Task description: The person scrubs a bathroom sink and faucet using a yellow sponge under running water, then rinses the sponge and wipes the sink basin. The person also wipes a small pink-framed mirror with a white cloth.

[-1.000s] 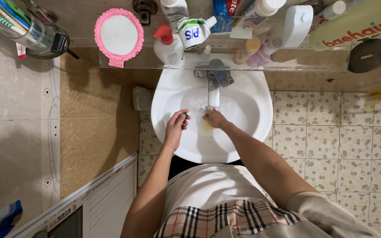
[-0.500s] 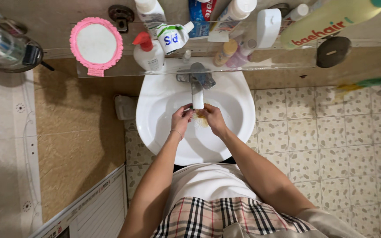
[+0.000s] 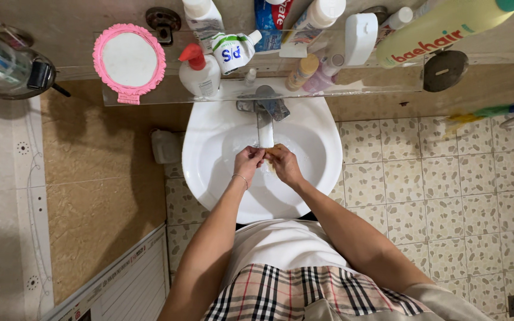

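Both my hands meet in the white basin (image 3: pixel 209 172), just below the spout of the metal tap (image 3: pixel 264 122). My left hand (image 3: pixel 247 163) and my right hand (image 3: pixel 285 166) press together on a small yellow-brown thing (image 3: pixel 273 152), which shows only between the fingertips. What kind of thing it is I cannot tell. My left wrist wears a thin bracelet. Running water is hard to make out.
A glass shelf (image 3: pixel 150 95) above the basin carries a pink round mirror (image 3: pixel 129 59), a red-topped pump bottle (image 3: pixel 199 72), tubes and several bottles. A cup of toothbrushes (image 3: pixel 4 62) hangs at the upper left. A white appliance (image 3: pixel 120 279) stands lower left, with patterned floor tiles on the right.
My hands were apart in the basin, the left holding a small dark item. They have come together under the spout around the yellow-brown thing. The view has shifted slightly.
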